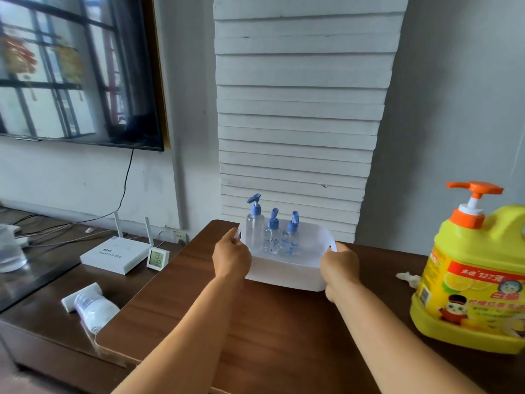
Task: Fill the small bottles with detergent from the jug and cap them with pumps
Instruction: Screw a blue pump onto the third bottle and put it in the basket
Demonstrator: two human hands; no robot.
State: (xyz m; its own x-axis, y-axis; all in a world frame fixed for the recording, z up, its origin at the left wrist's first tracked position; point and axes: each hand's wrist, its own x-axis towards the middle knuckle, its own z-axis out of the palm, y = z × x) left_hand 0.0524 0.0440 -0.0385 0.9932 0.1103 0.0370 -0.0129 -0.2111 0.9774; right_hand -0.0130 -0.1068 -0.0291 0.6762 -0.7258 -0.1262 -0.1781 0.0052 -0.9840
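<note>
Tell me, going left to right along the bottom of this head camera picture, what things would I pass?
Glass jar → white router → little thermometer clock → left hand → white tub holding three small bottles → right hand → crumpled tissue → yellow detergent jug.

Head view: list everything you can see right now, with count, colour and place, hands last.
bottles: three, clear with blue pumps, upright in the tub
tub: one, white, far middle of the table
jug: one, yellow with orange pump, right on the table
tissue: one, white, crumpled, left of the jug
table: one, dark brown wood
router: one, white, on the low cabinet, left
thermometer: one, white, beside the router
screen: one, black, on the wall, upper left
left hand: grip on the tub's left rim
right hand: grip on the tub's right rim
</note>
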